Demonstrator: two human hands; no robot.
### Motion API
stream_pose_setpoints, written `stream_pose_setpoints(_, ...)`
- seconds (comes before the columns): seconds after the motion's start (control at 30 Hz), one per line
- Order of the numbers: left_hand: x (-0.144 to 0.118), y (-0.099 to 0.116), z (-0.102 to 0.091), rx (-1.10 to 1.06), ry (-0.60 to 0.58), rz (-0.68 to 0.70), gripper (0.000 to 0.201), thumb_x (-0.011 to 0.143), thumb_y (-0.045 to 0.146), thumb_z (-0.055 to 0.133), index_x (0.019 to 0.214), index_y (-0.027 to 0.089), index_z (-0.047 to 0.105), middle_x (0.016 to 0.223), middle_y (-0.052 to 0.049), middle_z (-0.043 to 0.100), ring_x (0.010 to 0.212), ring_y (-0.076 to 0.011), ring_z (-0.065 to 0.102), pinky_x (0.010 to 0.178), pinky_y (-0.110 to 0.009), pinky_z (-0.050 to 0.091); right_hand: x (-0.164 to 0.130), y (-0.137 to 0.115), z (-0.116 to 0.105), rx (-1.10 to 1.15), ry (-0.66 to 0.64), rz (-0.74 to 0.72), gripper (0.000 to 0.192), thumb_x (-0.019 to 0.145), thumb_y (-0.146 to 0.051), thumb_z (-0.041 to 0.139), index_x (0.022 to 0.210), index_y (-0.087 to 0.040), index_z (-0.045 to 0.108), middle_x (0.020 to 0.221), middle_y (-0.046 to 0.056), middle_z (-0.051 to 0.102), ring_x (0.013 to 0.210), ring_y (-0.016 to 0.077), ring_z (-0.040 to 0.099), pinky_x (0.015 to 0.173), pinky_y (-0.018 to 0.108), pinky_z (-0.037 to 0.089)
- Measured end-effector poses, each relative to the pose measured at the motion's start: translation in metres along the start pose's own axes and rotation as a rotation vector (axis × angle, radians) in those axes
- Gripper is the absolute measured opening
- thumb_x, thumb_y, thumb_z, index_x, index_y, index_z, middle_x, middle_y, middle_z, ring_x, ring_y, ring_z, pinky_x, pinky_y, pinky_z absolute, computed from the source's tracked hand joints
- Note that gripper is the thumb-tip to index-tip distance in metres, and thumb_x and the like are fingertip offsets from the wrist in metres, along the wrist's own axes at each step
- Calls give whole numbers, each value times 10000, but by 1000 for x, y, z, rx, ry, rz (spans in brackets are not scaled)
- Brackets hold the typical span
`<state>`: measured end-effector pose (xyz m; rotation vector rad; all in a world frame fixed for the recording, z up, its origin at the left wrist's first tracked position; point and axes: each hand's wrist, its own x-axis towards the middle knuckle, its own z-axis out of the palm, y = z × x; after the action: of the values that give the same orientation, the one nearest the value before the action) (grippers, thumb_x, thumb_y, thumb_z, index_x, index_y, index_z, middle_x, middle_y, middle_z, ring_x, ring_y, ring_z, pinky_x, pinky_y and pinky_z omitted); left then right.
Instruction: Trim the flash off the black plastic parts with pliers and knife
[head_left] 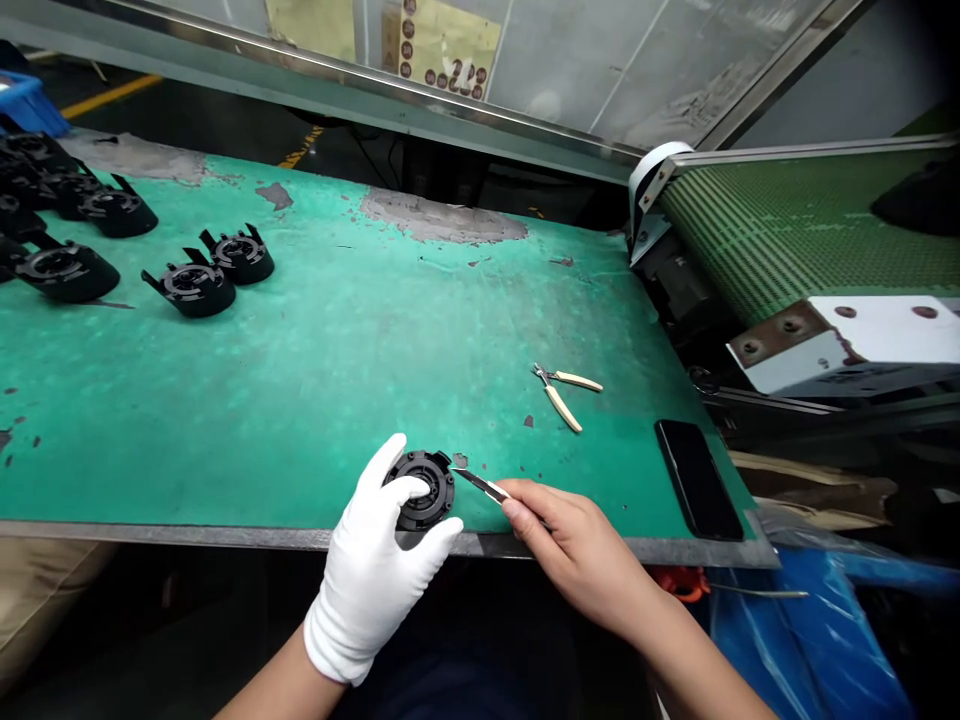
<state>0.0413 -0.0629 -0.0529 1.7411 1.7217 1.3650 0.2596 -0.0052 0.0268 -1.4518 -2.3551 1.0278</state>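
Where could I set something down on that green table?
Mid-table, between the pair of black parts and the cutters; also left of the gloved left hand. It's crowded at the far-left cluster of black parts and around the black disc.

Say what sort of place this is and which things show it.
Most likely a factory workstation: a conveyor belt at the right, several similar black parts grouped at the left, and a pair of nippers lying open.

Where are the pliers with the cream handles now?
In the head view, the pliers lie open on the green tabletop right of centre, beyond the right hand and left of the black phone.
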Motion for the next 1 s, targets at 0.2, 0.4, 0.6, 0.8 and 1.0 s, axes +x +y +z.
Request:
stream_pose_setpoints(0.2, -1, 2, 3, 35, -56, -171, 931, 854, 503, 709, 1575, 249, 178, 1595, -86, 344, 1447, -262, 398, 1220, -456, 391, 5, -1, -3, 28, 49, -43, 294, 1045, -376, 430, 1250, -326, 635, 1234, -20, 692, 1132, 146, 622, 974, 273, 464)
stream_pose_setpoints(0.4, -2, -2, 8, -10, -51, -178, 941, 835, 477, 736, 1566, 221, 203, 1554, -159, 393, 1425, -344, 417, 1184, -543, 413, 23, -24, 6, 166, -84, -109, 357, 1026, -464, 451, 1318, -338, 613, 1252, -13, 699, 1110, 167, 648, 952, 275, 475)
stream_pose_setpoints(0.6, 2, -3, 10, -4, -50, -197, 910, 836, 521, 727, 1547, 227, 239, 1452, -156, 512, 1341, -329, 517, 1170, -550, 426, 41, -27, 15, 194, -207, -116, 469, 994, -597, 433, 1092, -245, 728, 894, 0, 724, 782, 155, 636, 701, 263, 427)
stream_pose_setpoints(0.8, 4, -6, -2, 56, -88, -107, 873, 829, 542, 725, 1530, 266, 282, 1507, -86, 465, 1391, -272, 468, 1195, -492, 415, 31, -21, 0, 279, -100, 11, 479, 1053, -530, 290, 832, -200, 558, 699, -39, 486, 646, 111, 442, 620, 258, 346)
stream_pose_setpoints(1.0, 13, -13, -15, 76, -140, -53, 890, 797, 522, 766, 1524, 304, 302, 1502, -26, 487, 1374, -229, 494, 1201, -410, 428, 21, -5, -16, -129, -68, -77, 307, 1054, -413, 382, 1242, -330, 610, 1083, 7, 671, 999, 169, 607, 876, 308, 443)
